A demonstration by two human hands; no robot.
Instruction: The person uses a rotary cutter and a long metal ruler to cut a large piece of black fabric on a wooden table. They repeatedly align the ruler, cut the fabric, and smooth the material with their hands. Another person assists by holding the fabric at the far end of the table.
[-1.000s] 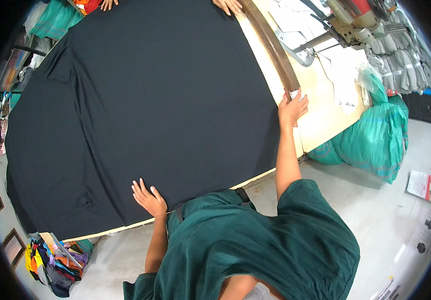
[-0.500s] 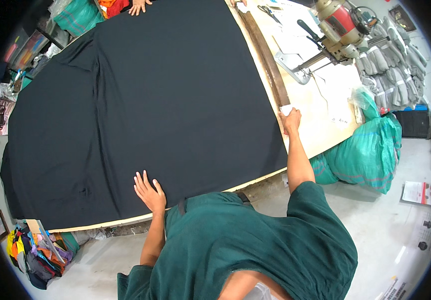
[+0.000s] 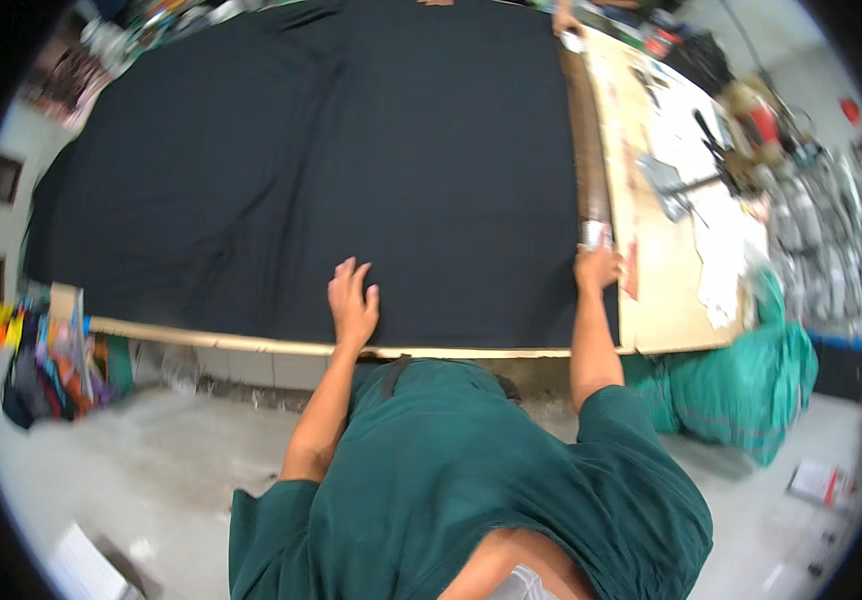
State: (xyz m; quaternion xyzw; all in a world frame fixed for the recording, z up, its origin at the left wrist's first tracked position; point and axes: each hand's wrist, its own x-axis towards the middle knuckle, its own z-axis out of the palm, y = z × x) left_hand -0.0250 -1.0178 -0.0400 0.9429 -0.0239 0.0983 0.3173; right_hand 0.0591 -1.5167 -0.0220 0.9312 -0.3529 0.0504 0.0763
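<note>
A wide black cloth covers most of the table, with long creases left of its middle. Along its right edge lies a long brown bar with white wrapped ends. My right hand is closed around the bar's near end. Over the cloth near the front edge is my left hand, its fingers spread and holding nothing; whether it touches the cloth is unclear. A co-worker's hand is at the bar's far end. Part of another hand shows at the cloth's far edge.
Right of the bar, the wooden tabletop carries white paper and a blurred cutting machine. A green sack stands by the right corner. Grey bundles are stacked beyond. Colourful cloth scraps lie at the left.
The view has shifted. The bar has come in against the cloth's right edge and seems to overlap it, my right hand still on it. My left hand's fingers have lifted and curled slightly.
</note>
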